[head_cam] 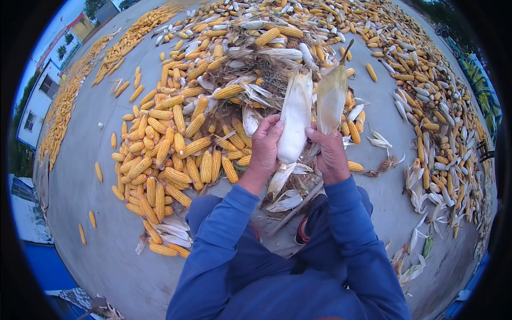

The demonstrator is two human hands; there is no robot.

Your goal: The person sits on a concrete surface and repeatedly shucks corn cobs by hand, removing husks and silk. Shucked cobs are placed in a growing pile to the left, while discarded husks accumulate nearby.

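Observation:
My left hand [267, 144] grips an ear of corn in its pale inner husk [294, 124], which stands with its broad open end upward. Below the ear, a few husk leaves [281, 180] hang folded down at its base. Just right of it, my right hand [330, 150] pinches a loose yellowish husk leaf [332, 96] with a brown dried tip, its thumb at the side of the ear. No kernels show on the held ear. Beyond both hands rises a heap of husks, dry silk [272, 72] and corn ears.
Bare yellow corn ears [160, 160] lie piled at the left. A long heap of mixed corn [432, 100] curves along the right, with torn husks [416, 236] beside it. A stick [298, 206] lies between my feet on the concrete ground [100, 132].

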